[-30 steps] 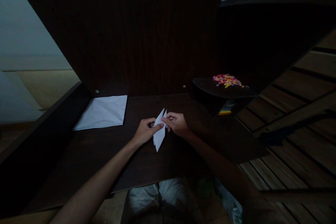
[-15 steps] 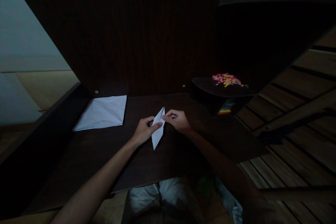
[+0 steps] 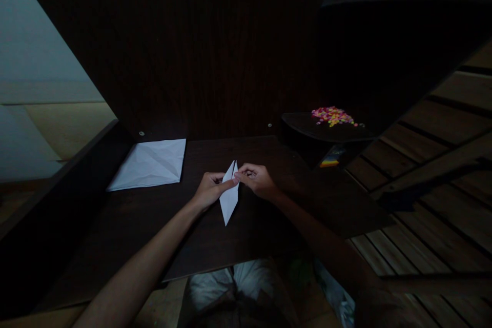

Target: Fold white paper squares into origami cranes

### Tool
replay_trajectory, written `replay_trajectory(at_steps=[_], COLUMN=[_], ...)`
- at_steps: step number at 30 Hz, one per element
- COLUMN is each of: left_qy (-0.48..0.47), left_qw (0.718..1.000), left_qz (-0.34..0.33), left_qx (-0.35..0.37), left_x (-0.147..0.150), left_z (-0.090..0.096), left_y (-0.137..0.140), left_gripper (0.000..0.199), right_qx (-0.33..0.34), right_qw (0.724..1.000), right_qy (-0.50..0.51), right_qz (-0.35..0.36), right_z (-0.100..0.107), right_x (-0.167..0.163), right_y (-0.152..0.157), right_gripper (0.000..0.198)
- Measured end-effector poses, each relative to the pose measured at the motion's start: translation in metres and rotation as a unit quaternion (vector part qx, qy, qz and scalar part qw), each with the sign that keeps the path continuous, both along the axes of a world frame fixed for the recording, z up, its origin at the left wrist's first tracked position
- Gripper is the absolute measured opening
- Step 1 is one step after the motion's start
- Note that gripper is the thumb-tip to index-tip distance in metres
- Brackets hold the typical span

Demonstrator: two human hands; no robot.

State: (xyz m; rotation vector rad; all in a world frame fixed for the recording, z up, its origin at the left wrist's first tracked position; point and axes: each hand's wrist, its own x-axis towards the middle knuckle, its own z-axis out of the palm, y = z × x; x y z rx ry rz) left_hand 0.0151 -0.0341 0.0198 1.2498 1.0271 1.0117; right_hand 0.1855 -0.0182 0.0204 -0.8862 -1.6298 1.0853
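Note:
A folded white paper (image 3: pixel 229 200), shaped like a long narrow diamond with a slit at its upper point, is held above the dark desk. My left hand (image 3: pixel 210 189) grips its left side, thumb laid across the front and fingers partly hidden behind. On the other side my right hand (image 3: pixel 258 179) pinches the right edge near the slit, its thumb close to the left thumb tip. Both hands are closed on the paper.
Creased white paper sheets (image 3: pixel 154 164) lie flat at the desk's left. At the right, a small rounded shelf (image 3: pixel 300 125) bears a heap of bright, colourful small pieces (image 3: pixel 333 116). A dark raised side panel (image 3: pixel 57 174) borders the desk's left.
The folded paper has turned slightly and sits more upright, its top point shifted left. My right hand has moved a little left and down, its thumb now nearer my left thumb.

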Motion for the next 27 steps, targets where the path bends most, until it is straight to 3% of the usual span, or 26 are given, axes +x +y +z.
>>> replay_trajectory(at_steps=[9, 17, 27], left_qy=[0.024, 0.040, 0.093], left_qw=[1.000, 0.999, 0.995], left_qz=[0.008, 0.007, 0.001], left_qx=[0.000, 0.002, 0.036], left_x=[0.0035, 0.0037, 0.0044], left_z=[0.0061, 0.0073, 0.0000], left_y=[-0.0045, -0.0050, -0.0034], left_gripper=[0.037, 0.036, 0.034], right_qx=[-0.021, 0.000, -0.006], right_qw=[0.999, 1.000, 0.999], right_qy=[0.000, 0.016, 0.001], right_qz=[-0.026, -0.004, -0.038], right_z=[0.0015, 0.0015, 0.0021], right_x=[-0.0009, -0.0015, -0.0037], right_y=[0.0000, -0.0016, -0.0030], right_gripper=[0.026, 0.024, 0.028])
